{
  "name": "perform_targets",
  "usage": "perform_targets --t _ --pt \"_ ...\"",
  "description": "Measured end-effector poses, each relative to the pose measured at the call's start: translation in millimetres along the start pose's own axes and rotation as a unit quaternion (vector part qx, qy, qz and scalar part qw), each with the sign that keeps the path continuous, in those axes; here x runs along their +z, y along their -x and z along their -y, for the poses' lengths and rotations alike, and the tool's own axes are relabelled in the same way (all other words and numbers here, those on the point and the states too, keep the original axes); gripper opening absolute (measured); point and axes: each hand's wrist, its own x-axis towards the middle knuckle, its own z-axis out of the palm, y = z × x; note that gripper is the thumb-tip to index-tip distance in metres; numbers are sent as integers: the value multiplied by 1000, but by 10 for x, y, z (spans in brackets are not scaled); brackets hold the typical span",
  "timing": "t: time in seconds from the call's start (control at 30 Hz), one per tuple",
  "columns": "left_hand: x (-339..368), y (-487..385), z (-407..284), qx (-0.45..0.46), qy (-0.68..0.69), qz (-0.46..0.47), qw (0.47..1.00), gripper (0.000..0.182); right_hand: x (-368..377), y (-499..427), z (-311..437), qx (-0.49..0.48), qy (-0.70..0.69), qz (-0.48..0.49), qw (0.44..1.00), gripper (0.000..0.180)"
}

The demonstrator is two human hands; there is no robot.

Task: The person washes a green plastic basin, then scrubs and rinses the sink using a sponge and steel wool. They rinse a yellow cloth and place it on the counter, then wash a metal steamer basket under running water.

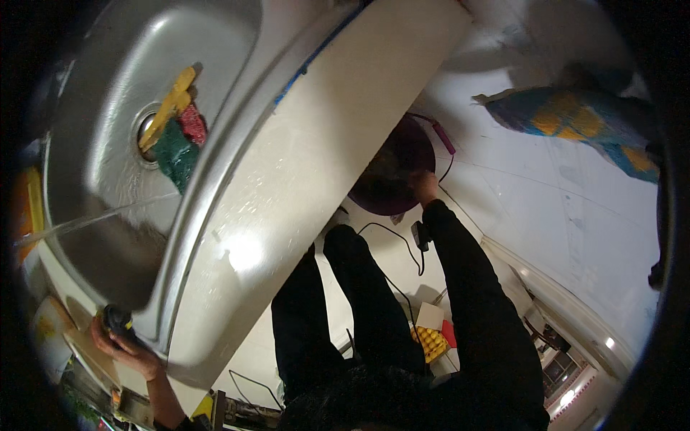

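Observation:
At the near corner of a stainless steel sink (164, 301), my left hand (126, 347) has its fingers around a small black object (116, 319) with a yellow mark. What that object is cannot be made out. My right hand (426, 186) reaches down to a dark purple bucket (385, 199) on the floor; its fingers are blurred against the dark inside. The bucket has a wire handle with a purple grip (443, 137). Over the sink's drain lie a yellow cloth or glove (168, 110), a wet green cloth (175, 153) and a red piece (192, 125).
A pale, wet countertop (280, 199) runs between the sink and my legs (372, 301). A black cable with a small black box (420, 236) trails across the floor. Yellow egg trays (431, 345) stand behind me. A patterned cloth (571, 116) hangs at right.

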Motion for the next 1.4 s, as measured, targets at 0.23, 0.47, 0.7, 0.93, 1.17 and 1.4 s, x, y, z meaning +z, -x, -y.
perform_targets --t 0.23,0.47,0.7,0.93,1.17,1.4 --pt "-27 -26 -103 51 -16 -12 998 45 -1194 720 326 -8 -502 15 865 23" --pt "-135 -114 -355 8 8 -42 999 36 -3014 1953 1642 -77 -733 143 661 37" --pt "-274 -137 -408 -72 39 -22 996 41 -3261 2444 3280 -187 -710 318 600 31" --pt "-292 -116 -338 -84 46 -17 995 43 -2569 2130 4650 -126 -678 416 592 26" --pt "-300 -143 -346 -97 46 -7 994 44 -2128 2165 5134 70 -654 416 627 33" --pt "-287 -166 -356 -107 49 -13 993 44 -1815 1538 4927 -275 -204 439 831 41"
